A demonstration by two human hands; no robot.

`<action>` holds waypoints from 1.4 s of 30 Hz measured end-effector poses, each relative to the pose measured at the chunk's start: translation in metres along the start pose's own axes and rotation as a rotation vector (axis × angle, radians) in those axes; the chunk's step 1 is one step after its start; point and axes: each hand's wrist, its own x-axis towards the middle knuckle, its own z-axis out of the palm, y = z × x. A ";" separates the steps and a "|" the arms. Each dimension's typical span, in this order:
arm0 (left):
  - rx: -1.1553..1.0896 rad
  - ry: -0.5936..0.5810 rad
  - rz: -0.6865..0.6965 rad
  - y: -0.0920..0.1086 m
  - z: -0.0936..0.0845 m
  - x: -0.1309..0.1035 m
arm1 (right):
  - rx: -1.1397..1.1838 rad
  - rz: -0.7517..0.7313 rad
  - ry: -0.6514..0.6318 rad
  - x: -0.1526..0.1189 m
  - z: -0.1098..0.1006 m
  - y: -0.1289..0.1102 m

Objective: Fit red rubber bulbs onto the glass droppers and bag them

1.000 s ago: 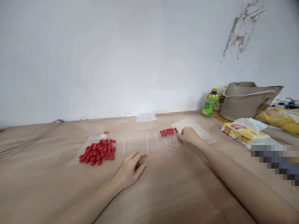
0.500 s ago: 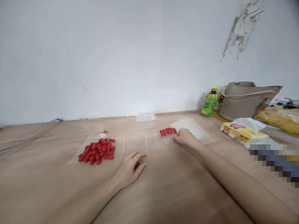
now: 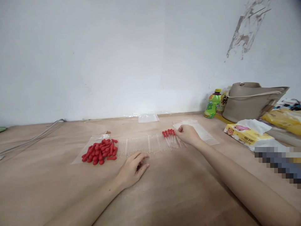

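My right hand (image 3: 187,135) is at the right end of a short row of glass droppers with red rubber bulbs (image 3: 168,133). Its thumb and fingers pinch the bulb end of the rightmost dropper, whose top they partly cover. Left of these droppers lies a long row of clear glass tubes (image 3: 138,146) without bulbs, side by side. Just in front of the tubes, my left hand (image 3: 134,169) rests on the table, fingers loosely curved and apart, holding nothing. A pile of loose red rubber bulbs (image 3: 100,151) lies at the left end of the tubes.
Under the bulb pile is a clear plastic bag (image 3: 81,153). Another clear bag (image 3: 204,133) lies behind my right hand, and a small one (image 3: 148,118) by the wall. To the right stand a green bottle (image 3: 212,105), a taupe bag (image 3: 246,105) and a tissue box (image 3: 246,135).
My right hand has shifted slightly up and left against the dropper row, its fingertips now at the red bulbs. My left hand stays in place. The view has moved a little.
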 end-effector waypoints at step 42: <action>-0.330 0.024 -0.201 -0.010 -0.027 0.010 | 0.202 -0.768 0.075 -0.079 0.030 -0.024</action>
